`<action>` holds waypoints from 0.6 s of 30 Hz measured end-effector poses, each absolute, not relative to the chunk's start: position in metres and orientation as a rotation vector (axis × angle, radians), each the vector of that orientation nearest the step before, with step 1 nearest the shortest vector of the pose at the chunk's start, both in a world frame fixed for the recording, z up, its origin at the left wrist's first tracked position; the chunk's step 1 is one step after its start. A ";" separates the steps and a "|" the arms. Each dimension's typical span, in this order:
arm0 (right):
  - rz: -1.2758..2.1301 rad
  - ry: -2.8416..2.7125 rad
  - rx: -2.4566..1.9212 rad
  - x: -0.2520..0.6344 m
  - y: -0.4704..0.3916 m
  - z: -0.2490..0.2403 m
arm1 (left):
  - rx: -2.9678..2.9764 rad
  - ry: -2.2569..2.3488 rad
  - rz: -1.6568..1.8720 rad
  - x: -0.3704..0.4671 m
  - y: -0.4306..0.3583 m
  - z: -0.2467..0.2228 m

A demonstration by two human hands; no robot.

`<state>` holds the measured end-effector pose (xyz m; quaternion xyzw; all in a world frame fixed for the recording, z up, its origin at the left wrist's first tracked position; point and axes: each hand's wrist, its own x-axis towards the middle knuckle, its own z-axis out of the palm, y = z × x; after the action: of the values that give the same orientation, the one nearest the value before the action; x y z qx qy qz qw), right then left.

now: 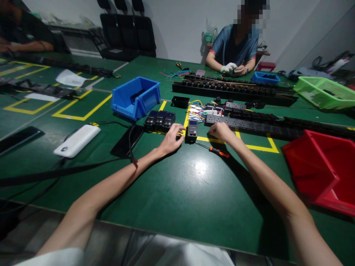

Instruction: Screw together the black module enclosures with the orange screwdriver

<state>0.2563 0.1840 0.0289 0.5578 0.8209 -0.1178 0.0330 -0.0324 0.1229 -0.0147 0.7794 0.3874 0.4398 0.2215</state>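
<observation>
My left hand (173, 138) rests on the table with bent fingers somewhat apart and nothing visible in them. It lies between a row of three black modules with small displays (160, 120) and a single black module (192, 130) that stands alone. To the right, my right hand (221, 132) has its fingers drawn together beside the near end of a long black socket strip (244, 125); what they hold, if anything, is hidden. Between my hands and slightly nearer lies an orange-and-black screwdriver (219, 151), its shaft pointing toward the lone module. Coloured wires (197, 112) spread behind that module.
A blue bin (135, 98) stands left, a red bin (313, 173) right, a green basket (327, 92) farther back. A white power bank (77, 141), dark phones (128, 141) and cables lie left. Another person (234, 48) sits opposite; one more is at far left.
</observation>
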 end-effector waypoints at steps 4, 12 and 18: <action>-0.336 2.520 1.719 0.255 0.183 0.026 | 2.157 1.077 1.204 -0.033 0.123 -0.014; -0.248 2.529 1.734 0.252 0.180 0.023 | 2.162 1.086 1.190 -0.033 0.123 -0.014; -0.186 2.580 1.763 0.272 0.170 0.022 | 2.170 1.086 1.189 -0.033 0.123 -0.014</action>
<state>0.2723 0.1697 0.0221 0.5631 0.8242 -0.0595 0.0056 -0.0326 0.1232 -0.0138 0.7837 0.3923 0.4294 0.2181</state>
